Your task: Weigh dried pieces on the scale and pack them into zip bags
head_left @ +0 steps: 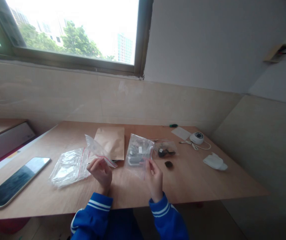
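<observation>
My left hand [101, 173] is closed, its fingers curled at the edge of a clear zip bag [95, 149] with a red seal line. That bag stands up crumpled in front of a brown paper envelope [113, 141]. Between thumb and fingers, my right hand [154, 178] pinches the red-lined edge of another clear zip bag [139, 146]. Inside it are a white label and greyish parts that I cannot make out. More crumpled clear bags [68, 166] lie to the left of my left hand. Beyond my right hand lies a zip bag with a black item [166, 152].
A large phone [15, 183] lies at the left. Farther right are a small dark piece [168, 164], a white dome camera [197, 137] with its cable, a paper sheet [181, 133], a green-handled tool [173, 125] and a crumpled white wrapper [215, 162]. A wall runs behind the table.
</observation>
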{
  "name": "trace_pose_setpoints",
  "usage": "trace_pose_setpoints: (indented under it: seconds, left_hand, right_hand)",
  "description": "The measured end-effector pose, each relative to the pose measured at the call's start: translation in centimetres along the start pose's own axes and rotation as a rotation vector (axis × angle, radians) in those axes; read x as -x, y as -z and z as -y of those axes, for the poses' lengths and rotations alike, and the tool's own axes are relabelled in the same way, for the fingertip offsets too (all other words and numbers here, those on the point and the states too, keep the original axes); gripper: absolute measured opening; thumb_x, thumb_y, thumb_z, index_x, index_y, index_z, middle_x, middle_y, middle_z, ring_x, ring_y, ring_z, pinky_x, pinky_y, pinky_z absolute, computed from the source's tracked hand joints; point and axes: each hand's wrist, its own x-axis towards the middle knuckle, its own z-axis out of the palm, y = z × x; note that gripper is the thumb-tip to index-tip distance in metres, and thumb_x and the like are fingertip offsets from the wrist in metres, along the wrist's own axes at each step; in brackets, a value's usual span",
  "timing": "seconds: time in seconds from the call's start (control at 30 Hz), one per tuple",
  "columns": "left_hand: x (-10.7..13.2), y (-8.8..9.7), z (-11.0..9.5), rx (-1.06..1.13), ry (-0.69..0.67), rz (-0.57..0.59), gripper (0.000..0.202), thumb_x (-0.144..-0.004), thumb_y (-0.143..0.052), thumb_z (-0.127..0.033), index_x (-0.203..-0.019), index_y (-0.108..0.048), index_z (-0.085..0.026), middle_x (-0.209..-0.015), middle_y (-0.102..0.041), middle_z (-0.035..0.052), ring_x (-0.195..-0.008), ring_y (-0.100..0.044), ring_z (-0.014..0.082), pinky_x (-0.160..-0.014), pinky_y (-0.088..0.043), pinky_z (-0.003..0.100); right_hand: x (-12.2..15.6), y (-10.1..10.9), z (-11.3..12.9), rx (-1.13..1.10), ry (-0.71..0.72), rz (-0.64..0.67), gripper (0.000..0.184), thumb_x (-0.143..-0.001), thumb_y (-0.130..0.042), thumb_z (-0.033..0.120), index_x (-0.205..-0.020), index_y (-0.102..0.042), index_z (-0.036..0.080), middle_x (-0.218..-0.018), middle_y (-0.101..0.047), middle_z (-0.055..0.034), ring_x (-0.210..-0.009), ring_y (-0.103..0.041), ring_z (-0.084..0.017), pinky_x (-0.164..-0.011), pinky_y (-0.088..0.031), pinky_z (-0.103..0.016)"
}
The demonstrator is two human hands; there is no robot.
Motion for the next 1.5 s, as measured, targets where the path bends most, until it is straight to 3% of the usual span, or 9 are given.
trace_pose_setpoints:
  seconds: [0.1, 0.3, 0.43, 0.57, 0.67, 0.8, 1.0, 1.2, 1.5]
  left_hand:
    - [-0.9, -0.1, -1.0, -0.131, 0.086, -0.247, 0.015, -0.088, -0.049, -0.016, -0.102, -0.053, -0.019, -0.091, -0.053, 0.005, -0.088, -0.052, 0.02, -0.072, -0.043, 0.039]
    - [-0.1, 0.1, -0.1, -0.211, 0.093, -0.305, 0.011, -0.086, -0.053, -0.022, -0.095, -0.058, -0.02, -0.087, -0.054, 0.0073, -0.084, -0.049, 0.0209, -0.076, -0.04, 0.038]
    - [0.3, 0.3, 0.6, -0.322, 0.045, -0.202, 0.017, -0.087, -0.052, -0.02, -0.094, -0.067, -0.023, -0.089, -0.058, 0.0068, -0.083, -0.047, 0.02, -0.084, -0.034, 0.04]
    - [-1.2, 0.3, -0.1, -0.405, 0.221, 0.038, 0.037, -0.09, -0.036, -0.013, -0.102, -0.069, -0.027, -0.104, -0.06, 0.0072, -0.099, -0.044, 0.0248, -0.089, -0.029, 0.045]
    - [-2.1, 0.2, -1.0, -0.402, 0.27, 0.07, 0.035, -0.089, -0.037, -0.014, -0.102, -0.068, -0.024, -0.116, -0.056, 0.0094, -0.112, -0.04, 0.0297, -0.092, -0.027, 0.05]
    - [-1.7, -0.1, -2.4, -0.238, 0.041, 0.059, 0.029, -0.087, -0.044, -0.012, -0.101, -0.066, -0.024, -0.113, -0.057, 0.0095, -0.104, -0.05, 0.0244, -0.092, -0.033, 0.044]
    - [-0.3, 0.1, -4.9, 0.131, -0.51, 0.237, 0.051, -0.083, -0.057, -0.025, -0.132, -0.045, -0.017, -0.102, -0.064, 0.0103, -0.093, -0.06, 0.0203, -0.081, -0.043, 0.031]
    - [-0.5, 0.2, -4.8, 0.14, -0.491, 0.285, 0.044, -0.09, -0.05, -0.024, -0.132, -0.043, -0.018, -0.106, -0.067, 0.0108, -0.094, -0.062, 0.0189, -0.081, -0.044, 0.03]
    - [-0.4, -0.2, -3.8, 0.119, -0.354, 0.036, 0.017, -0.087, -0.053, -0.01, -0.1, -0.058, -0.02, -0.082, -0.066, 0.0022, -0.075, -0.059, 0.0142, -0.071, -0.043, 0.027]
  right_hand:
    - [-0.3, 1.4, 0.2, -0.045, -0.085, -0.03, 0.042, -0.085, -0.053, 0.051, -0.099, -0.07, 0.014, -0.089, -0.074, -0.0123, -0.086, -0.07, -0.026, -0.067, -0.056, -0.032]
    - [0.9, 4.6, -0.2, -0.066, -0.198, -0.138, 0.05, -0.075, -0.061, 0.059, -0.094, -0.071, 0.014, -0.093, -0.074, -0.013, -0.085, -0.069, -0.028, -0.076, -0.055, -0.036]
    - [2.3, 7.5, -0.7, -0.033, -0.3, -0.291, 0.056, -0.068, -0.063, 0.065, -0.088, -0.07, 0.013, -0.086, -0.074, -0.0126, -0.081, -0.068, -0.028, -0.071, -0.054, -0.034]
    - [2.5, 10.1, -0.3, -0.018, -0.343, -0.39, 0.061, -0.066, -0.064, 0.067, -0.092, -0.068, 0.011, -0.09, -0.074, -0.0124, -0.085, -0.067, -0.029, -0.074, -0.052, -0.034]
    - [2.3, 10.8, 0.0, 0.008, -0.333, -0.423, 0.065, -0.066, -0.063, 0.069, -0.093, -0.068, 0.011, -0.089, -0.073, -0.0131, -0.087, -0.067, -0.029, -0.075, -0.052, -0.034]
    - [2.6, 9.0, 0.2, 0.112, -0.213, -0.29, 0.052, -0.077, -0.058, 0.06, -0.095, -0.07, 0.013, -0.092, -0.072, -0.0126, -0.083, -0.066, -0.026, -0.071, -0.052, -0.033]
    - [3.0, 1.6, 0.8, 0.15, 0.069, 0.129, 0.031, -0.093, -0.045, 0.036, -0.108, -0.068, 0.022, -0.096, -0.066, -0.0083, -0.084, -0.063, -0.019, -0.071, -0.051, -0.027]
    - [2.0, -2.6, 1.6, 0.084, 0.162, 0.261, 0.026, -0.095, -0.042, 0.028, -0.095, -0.067, 0.019, -0.086, -0.06, -0.0058, -0.078, -0.061, -0.016, -0.072, -0.05, -0.026]
    - [0.0, -0.6, -0.7, 0.133, 0.053, 0.257, 0.034, -0.095, -0.041, 0.037, -0.102, -0.068, 0.019, -0.091, -0.065, -0.0073, -0.075, -0.063, -0.017, -0.064, -0.051, -0.026]
